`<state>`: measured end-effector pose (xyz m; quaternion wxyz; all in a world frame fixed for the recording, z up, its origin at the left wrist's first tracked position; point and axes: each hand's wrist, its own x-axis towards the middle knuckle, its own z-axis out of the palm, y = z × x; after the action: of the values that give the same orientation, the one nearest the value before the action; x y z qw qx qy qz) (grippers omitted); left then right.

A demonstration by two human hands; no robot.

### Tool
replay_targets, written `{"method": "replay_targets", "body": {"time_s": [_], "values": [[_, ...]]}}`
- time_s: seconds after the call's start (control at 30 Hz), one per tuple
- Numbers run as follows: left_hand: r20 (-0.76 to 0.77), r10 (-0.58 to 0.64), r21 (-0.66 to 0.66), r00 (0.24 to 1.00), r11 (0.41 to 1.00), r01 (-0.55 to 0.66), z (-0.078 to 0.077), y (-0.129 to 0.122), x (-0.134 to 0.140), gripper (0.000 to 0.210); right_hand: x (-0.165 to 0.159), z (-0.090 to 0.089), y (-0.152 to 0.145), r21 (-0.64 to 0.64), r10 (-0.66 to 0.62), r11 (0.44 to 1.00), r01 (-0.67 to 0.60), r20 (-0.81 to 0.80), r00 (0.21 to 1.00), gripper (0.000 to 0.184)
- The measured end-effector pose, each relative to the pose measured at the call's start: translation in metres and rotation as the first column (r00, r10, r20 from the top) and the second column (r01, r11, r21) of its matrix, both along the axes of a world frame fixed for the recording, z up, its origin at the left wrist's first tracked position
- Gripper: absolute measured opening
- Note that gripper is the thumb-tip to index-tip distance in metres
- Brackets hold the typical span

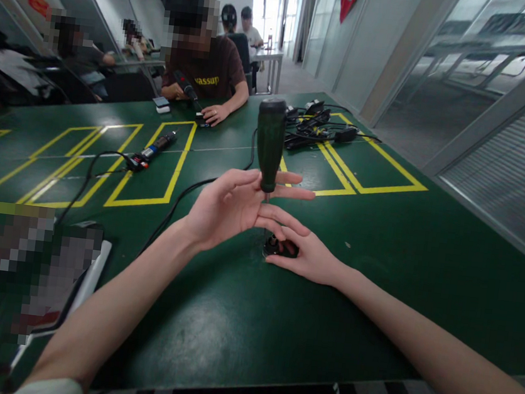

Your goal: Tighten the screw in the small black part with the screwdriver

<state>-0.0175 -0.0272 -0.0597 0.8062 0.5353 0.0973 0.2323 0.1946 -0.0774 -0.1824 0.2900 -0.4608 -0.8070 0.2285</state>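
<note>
A screwdriver with a dark green handle stands upright in front of me, its thin shaft pointing down. My left hand is palm up at the bottom of the handle. The thumb lies against the near side and the outstretched fingers pass behind it, so the grip looks light. Low on the table, my right hand pinches a small black part with a round end, directly under the shaft. My right fingers cover much of this part, and the screwdriver's tip cannot be made out clearly.
Tangled black cables lie at the back right of the green table. A corded electric screwdriver rests at the left among yellow tape outlines. Across the table a person works with another tool. A blurred, white-edged object is at the near left.
</note>
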Motion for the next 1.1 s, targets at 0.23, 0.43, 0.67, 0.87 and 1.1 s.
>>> {"method": "replay_targets", "body": {"time_s": [0.23, 0.43, 0.67, 0.87, 1.1], "values": [[0.034, 0.093, -0.093, 0.995, 0.992, -0.089, -0.0029, 0.0007, 0.0032, 0.024, -0.0007, 0.0062, 0.0005, -0.026, -0.001, 1.0, 0.0, -0.009, 1.0, 0.038], [0.037, 0.132, -0.128, 0.991, 0.984, -0.126, -0.0005, 0.0011, 0.0048, 0.028, -0.0006, 0.0056, 0.0019, -0.021, 0.008, 1.0, -0.008, 0.007, 1.0, 0.038], [0.023, 0.11, -0.115, 0.994, 0.988, -0.107, -0.0005, 0.001, 0.0037, 0.042, -0.0008, 0.0044, 0.0012, -0.02, 0.006, 1.0, -0.006, 0.005, 1.0, 0.038], [0.025, 0.106, -0.09, 0.994, 0.991, -0.103, -0.0014, 0.001, 0.0042, 0.036, -0.0009, 0.0054, 0.0015, -0.026, 0.007, 1.0, -0.007, -0.004, 1.0, 0.038], [0.014, 0.149, -0.046, 0.989, 0.988, -0.148, -0.003, 0.0009, 0.0051, 0.016, -0.0014, 0.0055, 0.0013, -0.026, 0.011, 1.0, -0.011, -0.004, 1.0, 0.038]]}}
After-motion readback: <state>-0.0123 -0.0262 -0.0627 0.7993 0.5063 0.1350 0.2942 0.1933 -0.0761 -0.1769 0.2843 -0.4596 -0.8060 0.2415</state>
